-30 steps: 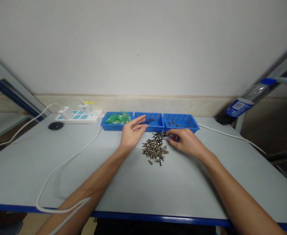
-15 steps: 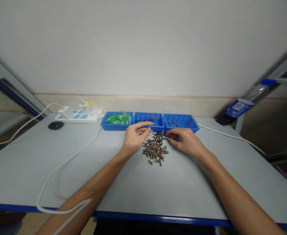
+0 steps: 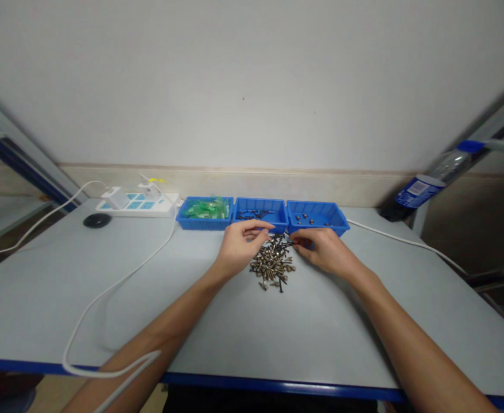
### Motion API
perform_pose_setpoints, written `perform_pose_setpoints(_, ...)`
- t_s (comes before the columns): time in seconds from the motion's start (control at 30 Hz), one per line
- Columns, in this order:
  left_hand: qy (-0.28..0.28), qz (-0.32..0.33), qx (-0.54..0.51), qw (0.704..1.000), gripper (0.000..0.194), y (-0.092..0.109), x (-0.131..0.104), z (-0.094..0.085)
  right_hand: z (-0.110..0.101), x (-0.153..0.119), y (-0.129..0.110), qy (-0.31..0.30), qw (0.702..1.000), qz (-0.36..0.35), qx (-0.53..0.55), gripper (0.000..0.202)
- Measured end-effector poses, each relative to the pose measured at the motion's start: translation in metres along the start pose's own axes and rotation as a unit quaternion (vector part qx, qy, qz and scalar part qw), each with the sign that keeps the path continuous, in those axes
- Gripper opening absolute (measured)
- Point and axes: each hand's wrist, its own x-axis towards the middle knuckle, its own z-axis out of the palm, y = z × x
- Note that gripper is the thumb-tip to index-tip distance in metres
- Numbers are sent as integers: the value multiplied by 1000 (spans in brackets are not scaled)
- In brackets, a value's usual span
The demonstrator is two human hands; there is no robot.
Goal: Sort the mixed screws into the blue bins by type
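A pile of screws (image 3: 273, 265), brassy ones in front and black ones at the back, lies on the table between my hands. My left hand (image 3: 242, 245) is at the pile's left edge, fingers stretched out and thumb apart, with nothing visible in it. On the other side my right hand (image 3: 321, 246) pinches a black screw (image 3: 289, 244) between thumb and fingertips at the pile's back right. Behind my hands, the middle blue bin (image 3: 280, 213) holds several black screws (image 3: 252, 215). A few brassy pieces (image 3: 306, 218) lie in the right blue bin (image 3: 332, 212).
Green plastic pieces (image 3: 209, 207) fill the left blue bin (image 3: 183, 221). A white power strip (image 3: 148, 205) and a black disc (image 3: 97, 220) sit at the back left. White cable (image 3: 118, 281) crosses the left side. A dark-filled bottle (image 3: 419, 189) leans at the back right.
My left hand has come slightly down and towards me, uncovering more of the screws in the middle bin. My right hand has shifted slightly left at the pile's back edge.
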Motion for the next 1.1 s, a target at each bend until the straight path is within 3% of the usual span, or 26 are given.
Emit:
perform_pose_setpoints(0.47, -11, 10, 27, 1000, 19, 7, -5, 3, -3, 0, -5, 59, 996, -14, 65, 27)
perform_pose_setpoints(0.67, -26, 18, 43, 999, 20, 6, -8, 6, -4, 3, -14, 99, 981, -5, 165, 19)
perform_pose_setpoints(0.77, -29, 20, 41, 999, 20, 4, -8, 8, -1, 4, -16, 100, 947, 63, 300, 19)
perform_pose_setpoints(0.93, -44, 7, -13, 999, 20, 6, -9, 9, 6, 7, -23, 122, 850, 147, 491, 23)
perform_pose_setpoints(1.03, -64, -4, -71, 995, 20, 7, -10, 10, 10, 9, -27, 123, 828, 143, 528, 23)
perform_pose_setpoints(1.1, -64, -12, -105, 992, 19, 6, -9, 9, 10, 10, -28, 120, 830, 141, 525, 24)
